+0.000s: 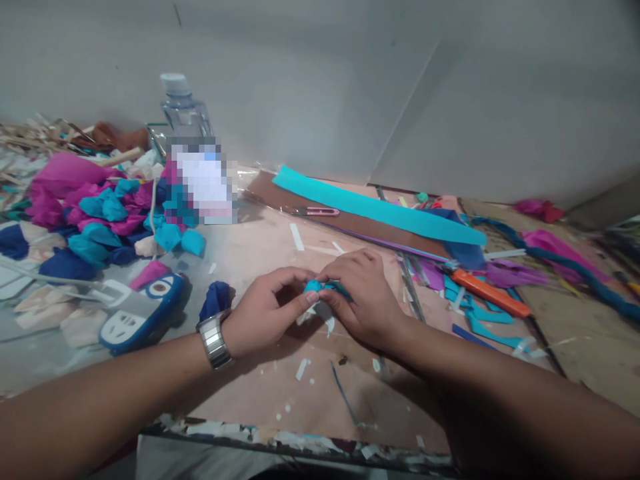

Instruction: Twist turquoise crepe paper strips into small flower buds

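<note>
1. Head view shows a desk (pixel 250 400) with a pinkish, worn surface; small white scraps are scattered over it, and its front edge looks rough and flaky.
2. Behind the hands lies a long, smooth turquoise strip (pixel 380 210), curved and flat, partly over a brown strip (pixel 270 190) with shiny clear plastic around it. Small pink snips (pixel 323 211) rest there.
3. To the left is a pile of soft, crumpled pieces (pixel 105 203) in magenta, turquoise, dark blue and cream. Near it are a blue-and-white power strip (pixel 145 313) and a clear bottle (pixel 183 113) with a white cap; a pixelated patch covers its lower part.
4. To the right, an orange cutter (pixel 493 293) lies among coloured scraps.
5. One dark blue bunch (pixel 215 300) sits just beside the watch (pixel 215 341) on the left wrist.
6. Between both hands, above the desk, is a small turquoise piece (pixel 313 287), crumpled, with whitish bits below it. The left hand (pixel 270 303) and the right hand (pixel 367 293) both pinch it between thumb and fingers, which hide most of its shape.
</note>
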`<state>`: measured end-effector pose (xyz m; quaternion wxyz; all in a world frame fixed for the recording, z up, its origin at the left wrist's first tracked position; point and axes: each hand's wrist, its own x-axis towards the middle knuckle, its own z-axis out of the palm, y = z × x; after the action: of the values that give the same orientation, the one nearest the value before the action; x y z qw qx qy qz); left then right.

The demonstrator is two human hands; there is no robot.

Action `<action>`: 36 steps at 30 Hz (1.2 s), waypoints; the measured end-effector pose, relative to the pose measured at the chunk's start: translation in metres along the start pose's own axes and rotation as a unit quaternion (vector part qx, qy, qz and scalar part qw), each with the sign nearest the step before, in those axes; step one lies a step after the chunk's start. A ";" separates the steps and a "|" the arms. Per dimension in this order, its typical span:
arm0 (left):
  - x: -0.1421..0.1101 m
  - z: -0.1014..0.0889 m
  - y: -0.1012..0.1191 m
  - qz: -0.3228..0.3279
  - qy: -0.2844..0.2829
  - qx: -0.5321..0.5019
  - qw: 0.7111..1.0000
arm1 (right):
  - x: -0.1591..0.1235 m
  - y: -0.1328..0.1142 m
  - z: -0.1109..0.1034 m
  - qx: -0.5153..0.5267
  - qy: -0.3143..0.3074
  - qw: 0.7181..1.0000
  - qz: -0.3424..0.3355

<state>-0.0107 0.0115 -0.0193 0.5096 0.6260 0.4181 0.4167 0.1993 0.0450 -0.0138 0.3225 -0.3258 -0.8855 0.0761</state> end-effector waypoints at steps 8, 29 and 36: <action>0.001 0.000 -0.004 -0.014 0.012 -0.035 0.999 | -0.001 0.000 -0.002 -0.032 -0.009 0.999 0.005; 0.000 -0.006 -0.003 0.097 -0.006 0.157 0.983 | -0.003 -0.001 -0.004 -0.030 0.014 0.999 -0.012; -0.001 -0.006 0.000 0.088 0.001 0.168 0.982 | -0.003 -0.004 -0.004 -0.023 0.017 1.000 -0.009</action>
<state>-0.0163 0.0122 -0.0190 0.3580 0.7365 0.4263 0.3844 0.2014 0.0401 -0.0107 0.3308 -0.3267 -0.8841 0.0476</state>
